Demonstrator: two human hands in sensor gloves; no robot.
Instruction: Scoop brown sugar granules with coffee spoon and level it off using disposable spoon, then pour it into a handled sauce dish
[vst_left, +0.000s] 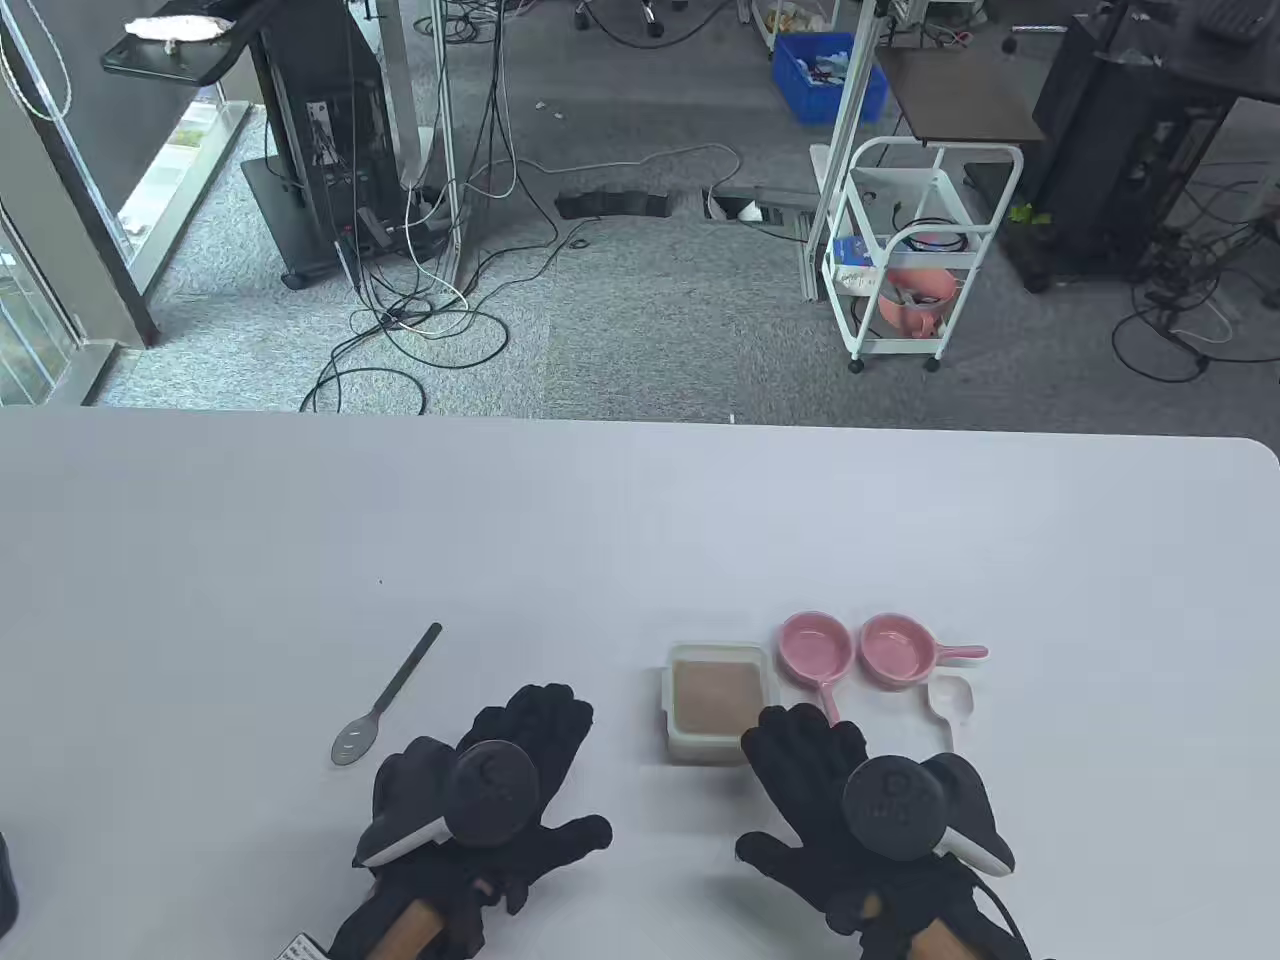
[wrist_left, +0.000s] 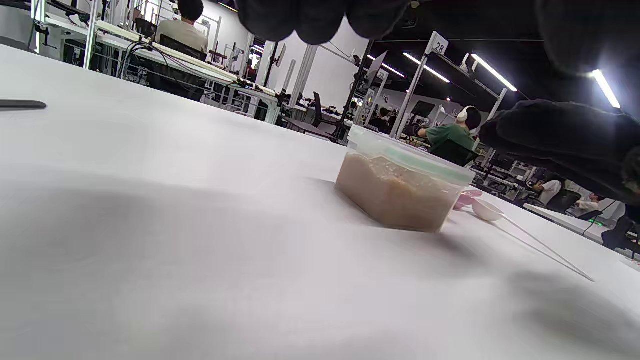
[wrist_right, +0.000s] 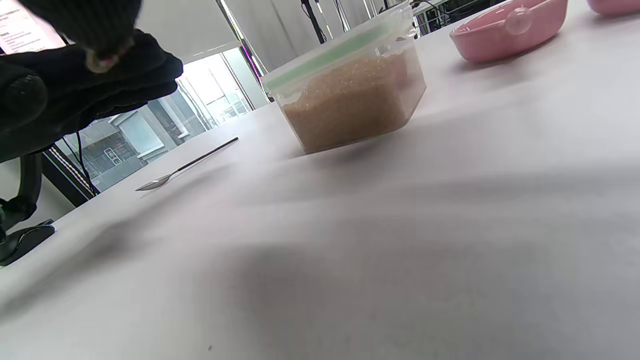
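Observation:
A clear plastic tub of brown sugar (vst_left: 715, 700) stands open near the table's front. The grey metal coffee spoon (vst_left: 385, 700) lies to its left, bowl toward me. Two pink handled sauce dishes (vst_left: 815, 648) (vst_left: 897, 648) sit just right of the tub. Below them lies the white disposable spoon (vst_left: 950, 700), its handle running under my right hand. My left hand (vst_left: 530, 730) rests flat between coffee spoon and tub, holding nothing. My right hand (vst_left: 800, 750) rests flat in front of the tub, fingertips beside its near corner. The wrist views show the tub (wrist_left: 400, 190) (wrist_right: 350, 95) from the side.
The white table (vst_left: 600, 520) stretches wide behind the objects. A dark object (vst_left: 5, 890) stands at the front left edge. Beyond the far edge are floor cables and a white trolley (vst_left: 905, 260).

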